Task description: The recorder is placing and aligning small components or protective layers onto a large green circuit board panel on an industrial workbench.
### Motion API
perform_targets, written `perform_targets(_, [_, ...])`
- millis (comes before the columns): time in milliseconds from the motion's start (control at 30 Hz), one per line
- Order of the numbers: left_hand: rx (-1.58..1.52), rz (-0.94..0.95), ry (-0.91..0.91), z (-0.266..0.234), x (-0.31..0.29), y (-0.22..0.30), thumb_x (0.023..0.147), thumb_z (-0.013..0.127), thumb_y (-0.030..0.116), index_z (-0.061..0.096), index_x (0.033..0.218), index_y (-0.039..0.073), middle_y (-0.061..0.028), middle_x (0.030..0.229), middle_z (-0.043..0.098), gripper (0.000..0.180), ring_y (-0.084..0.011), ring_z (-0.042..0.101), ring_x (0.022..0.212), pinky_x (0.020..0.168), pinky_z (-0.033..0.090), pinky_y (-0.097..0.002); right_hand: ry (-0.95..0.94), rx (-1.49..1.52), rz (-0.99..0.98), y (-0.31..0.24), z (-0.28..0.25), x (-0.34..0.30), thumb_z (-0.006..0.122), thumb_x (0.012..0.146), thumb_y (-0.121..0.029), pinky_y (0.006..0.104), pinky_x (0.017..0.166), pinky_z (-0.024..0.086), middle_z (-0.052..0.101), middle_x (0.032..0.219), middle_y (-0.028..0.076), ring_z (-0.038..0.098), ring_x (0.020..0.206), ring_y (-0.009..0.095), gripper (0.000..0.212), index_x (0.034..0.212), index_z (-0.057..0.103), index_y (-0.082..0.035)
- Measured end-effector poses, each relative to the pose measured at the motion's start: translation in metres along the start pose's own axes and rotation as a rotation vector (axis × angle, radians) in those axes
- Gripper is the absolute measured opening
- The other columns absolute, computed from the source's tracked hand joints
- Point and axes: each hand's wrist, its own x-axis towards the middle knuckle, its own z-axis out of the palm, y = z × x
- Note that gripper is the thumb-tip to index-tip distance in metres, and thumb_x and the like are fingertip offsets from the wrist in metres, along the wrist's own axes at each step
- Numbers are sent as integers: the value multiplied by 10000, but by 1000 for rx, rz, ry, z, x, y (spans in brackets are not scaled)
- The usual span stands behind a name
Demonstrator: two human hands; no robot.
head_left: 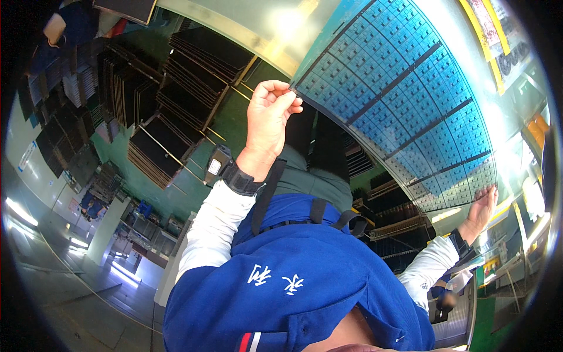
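Note:
I hold a large thin blue panel (410,105), ruled into many small squares with dark dividing strips, out in front of my chest. My left hand (268,117) pinches its near left corner between thumb and fingers. Along the panel's right edge, my right hand (482,208) grips from beneath with the fingers spread under it. Both wrists carry black bands, and a small dark device (218,165) sits by the left one. My blue shirt (293,281) and white sleeves fill the lower middle of the view.
Stacks of dark flat panels (193,64) stand on racks over a green floor (234,117) to the left. More dark shelving (399,223) lies below the panel. A person in blue (61,29) is at the top left. Yellow-framed boards (492,35) hang at the upper right.

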Motion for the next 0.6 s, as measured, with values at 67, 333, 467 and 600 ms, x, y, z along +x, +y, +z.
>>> perform_targets(67, [8, -4, 13, 1, 0, -2, 982, 660, -34, 630, 1125, 72, -76, 1015, 694, 181, -190, 716, 882, 776, 603, -339, 14, -7, -7, 0, -3, 1, 680, 1038, -126, 284, 809, 447, 639, 1080, 2, 574, 929, 116, 179, 1202, 613, -97])
perform_targets(333, [-13, 10, 17, 1, -1, -6, 1003, 670, 15, 651, 1107, 72, -65, 978, 707, 120, -185, 722, 864, 770, 607, -339, 28, -10, 14, -6, 20, -6, 649, 1066, -148, 289, 824, 466, 660, 1025, -18, 576, 874, 106, 121, 1171, 638, -89])
perform_targets(467, [68, 41, 27, 4, -3, -7, 1011, 667, 28, 647, 1095, 70, -60, 967, 705, 96, -179, 721, 860, 766, 606, -336, 1, -31, -11, -8, 16, -6, 643, 1068, -147, 286, 820, 462, 664, 1058, -11, 572, 885, 112, 139, 1190, 627, -83])
perform_targets(600, [91, 35, 22, 2, -9, -12, 1015, 663, 31, 634, 1083, 73, -53, 961, 697, 85, -172, 718, 853, 761, 602, -332, 10, -38, -21, -9, 15, -5, 645, 1064, -137, 282, 810, 455, 663, 1075, -4, 566, 891, 120, 145, 1193, 620, -76])
